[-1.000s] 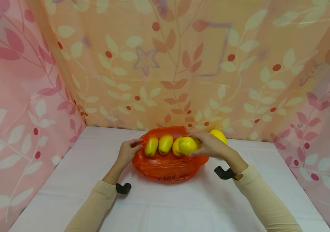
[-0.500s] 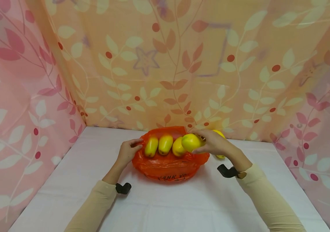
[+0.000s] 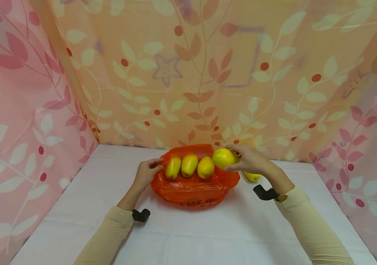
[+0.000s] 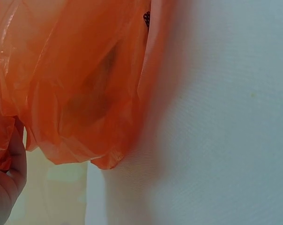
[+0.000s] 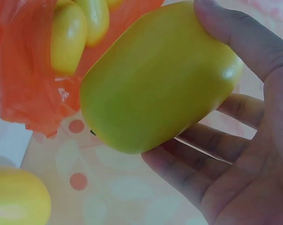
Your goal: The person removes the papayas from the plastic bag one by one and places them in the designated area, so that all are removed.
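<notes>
- Orange, thin, translucent plastic bag [image 3: 188, 190] with black lettering: lies crumpled and bulging at the lower centre of the head view, mouth open, its left edge pinched by the left hand [image 3: 145, 173].
- Three smooth, oblong yellow-green fruits [image 3: 189, 165]: side by side in the bag's mouth.
- Glossy, rounded-oblong yellow-green fruit [image 3: 224, 158]: held by the right hand [image 3: 250, 160] at the bag's upper right.
- Smooth yellow fruit [image 3: 252, 177]: right of the bag, partly hidden.
</notes>
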The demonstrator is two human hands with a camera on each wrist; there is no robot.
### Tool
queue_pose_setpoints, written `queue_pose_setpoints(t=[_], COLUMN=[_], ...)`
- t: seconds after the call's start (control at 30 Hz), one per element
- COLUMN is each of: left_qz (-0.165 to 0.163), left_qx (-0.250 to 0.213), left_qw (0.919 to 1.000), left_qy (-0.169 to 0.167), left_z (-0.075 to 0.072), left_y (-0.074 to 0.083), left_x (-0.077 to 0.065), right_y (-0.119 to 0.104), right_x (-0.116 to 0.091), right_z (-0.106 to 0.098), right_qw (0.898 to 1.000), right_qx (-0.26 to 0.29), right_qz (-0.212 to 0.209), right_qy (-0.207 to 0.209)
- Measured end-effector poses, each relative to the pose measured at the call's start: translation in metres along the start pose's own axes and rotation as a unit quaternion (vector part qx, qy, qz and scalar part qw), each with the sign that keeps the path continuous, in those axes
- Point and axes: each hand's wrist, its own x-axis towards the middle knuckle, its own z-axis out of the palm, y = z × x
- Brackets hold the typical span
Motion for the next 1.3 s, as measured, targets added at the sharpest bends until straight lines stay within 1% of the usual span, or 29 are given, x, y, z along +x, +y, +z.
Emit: queue_pose_setpoints(t=[0.33, 0.47, 0.6, 0.87, 1.1, 1.3], left_qz=[-0.003, 0.002, 0.003, -0.008, -0.019, -0.021], left_qx=[0.001, 0.002, 0.001, -0.002, -0.008, -0.006], left_qw=[1.0000, 1.0000, 1.0000, 1.0000, 0.9998, 0.9998], left_qy=[0.001, 0.003, 0.003, 0.003, -0.002, -0.001], left_z=[0.001, 0.001, 0.001, 0.002, 0.001, 0.002], left_y=[0.000, 0.000, -0.001, -0.003, -0.005, -0.006], left_x=[0.001, 0.001, 0.002, 0.002, 0.002, 0.003], right_y=[0.005, 0.007, 0.010, 0.020, 0.026, 0.035], right_x=[-0.001, -0.002, -0.003, -0.005, -0.004, -0.005], right_z=[-0.012, -0.016, -0.019, -0.024, -0.025, -0.028], right_qw=[1.000, 1.000, 1.000, 0.999, 0.999, 0.998], right_qx=[-0.009, -0.007, -0.006, 0.003, 0.001, 0.007], right_qz=[-0.004, -0.001, 0.007, 0.033, 0.033, 0.055], right_qy=[0.019, 0.020, 0.017, 0.018, 0.022, 0.023])
